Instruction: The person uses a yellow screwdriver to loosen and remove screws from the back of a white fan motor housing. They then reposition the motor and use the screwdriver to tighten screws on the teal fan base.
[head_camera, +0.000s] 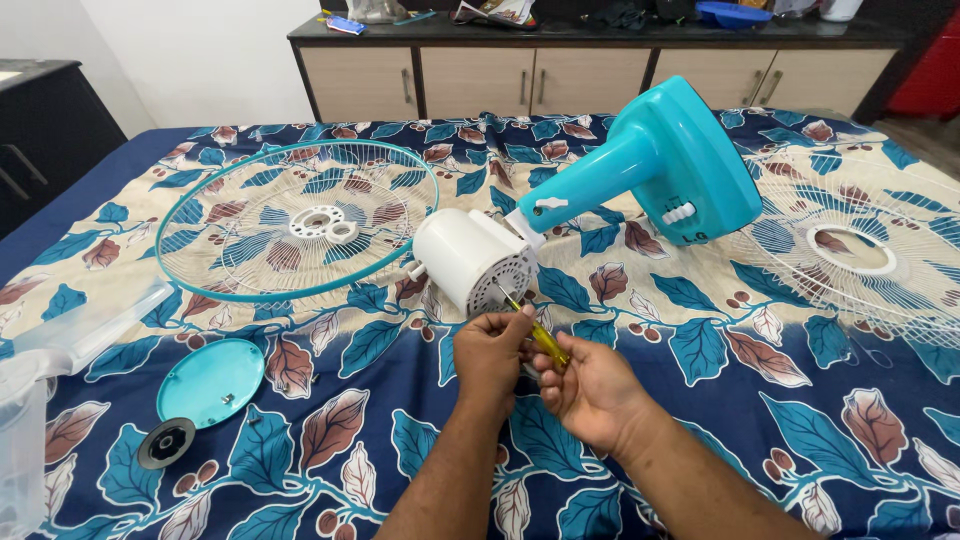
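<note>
Home bedroom: leaf-print bedsheet (700, 330) over bed, cluttered wooden sideboard (600, 75) against white wall.

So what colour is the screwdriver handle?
Yellow; the screwdriver shows best in the head view, in the right hand.

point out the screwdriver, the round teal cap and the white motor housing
screwdriver (545, 342), head view, on its yellow handle
round teal cap (211, 381), head view, middle of the disc
white motor housing (462, 254), head view, its smooth side
</note>
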